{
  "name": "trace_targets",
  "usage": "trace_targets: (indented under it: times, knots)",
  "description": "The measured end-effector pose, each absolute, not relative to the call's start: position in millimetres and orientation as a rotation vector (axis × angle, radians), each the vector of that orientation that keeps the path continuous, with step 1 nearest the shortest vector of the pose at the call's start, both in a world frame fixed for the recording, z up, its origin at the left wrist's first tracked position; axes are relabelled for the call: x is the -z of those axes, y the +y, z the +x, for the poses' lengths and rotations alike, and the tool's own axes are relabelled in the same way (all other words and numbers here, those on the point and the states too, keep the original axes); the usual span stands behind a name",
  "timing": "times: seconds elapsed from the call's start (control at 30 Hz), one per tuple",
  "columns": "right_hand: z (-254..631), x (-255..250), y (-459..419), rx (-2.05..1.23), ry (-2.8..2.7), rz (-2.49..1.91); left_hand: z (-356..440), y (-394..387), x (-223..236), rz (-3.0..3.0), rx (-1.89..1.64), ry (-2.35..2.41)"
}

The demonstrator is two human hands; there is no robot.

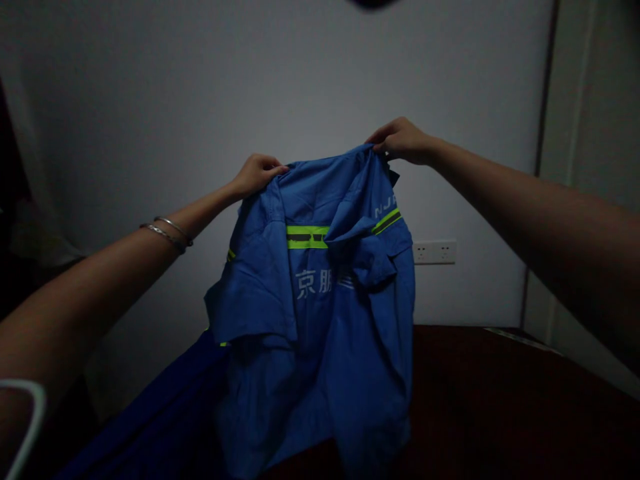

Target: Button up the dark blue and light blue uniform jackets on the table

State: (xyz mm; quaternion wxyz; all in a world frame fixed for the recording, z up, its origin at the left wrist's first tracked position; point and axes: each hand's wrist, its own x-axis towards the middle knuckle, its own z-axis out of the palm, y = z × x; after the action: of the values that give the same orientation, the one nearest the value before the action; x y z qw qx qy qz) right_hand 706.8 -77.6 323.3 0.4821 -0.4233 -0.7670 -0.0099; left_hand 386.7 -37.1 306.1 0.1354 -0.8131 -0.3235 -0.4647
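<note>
I hold up a blue work shirt (pixel 320 320) with neon-yellow reflective stripes and pale lettering across its back. My left hand (pixel 256 173) is closed on the shirt's top left shoulder. My right hand (pixel 400 141) pinches the top right shoulder, slightly higher. The shirt hangs creased between them, its lower hem reaching down to the dark surface below. Two thin bracelets (pixel 167 232) sit on my left wrist.
A dark reddish-brown surface (pixel 500 400) lies below and to the right. More blue fabric (pixel 160 420) spreads at the lower left. A pale wall (pixel 200 100) stands behind, with a double wall socket (pixel 434 252) beside the shirt. The room is dim.
</note>
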Motion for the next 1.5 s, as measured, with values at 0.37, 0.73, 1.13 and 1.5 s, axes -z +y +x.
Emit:
trace_targets:
  times: [0.37, 0.73, 1.13, 1.5]
  knots:
    - [704.3, -358.7, -102.6, 0.301, -1.880, -1.076, 368.8, -52.1, -343.9, -2.523, 1.124, -1.092]
    - [702.0, -358.3, -91.5, 0.409, -1.948, -1.171, 374.3, -39.2, -338.4, -2.485, 0.978, -1.340]
    - [719.1, -313.6, -87.3, 0.328, -2.097, -1.348, 371.7, -43.1, -294.8, -3.120, 1.064, -1.474]
    - [666.1, -300.1, -107.9, 0.176, -2.318, -1.021, 397.3, -38.0, -286.5, -3.270, 1.360, -1.140]
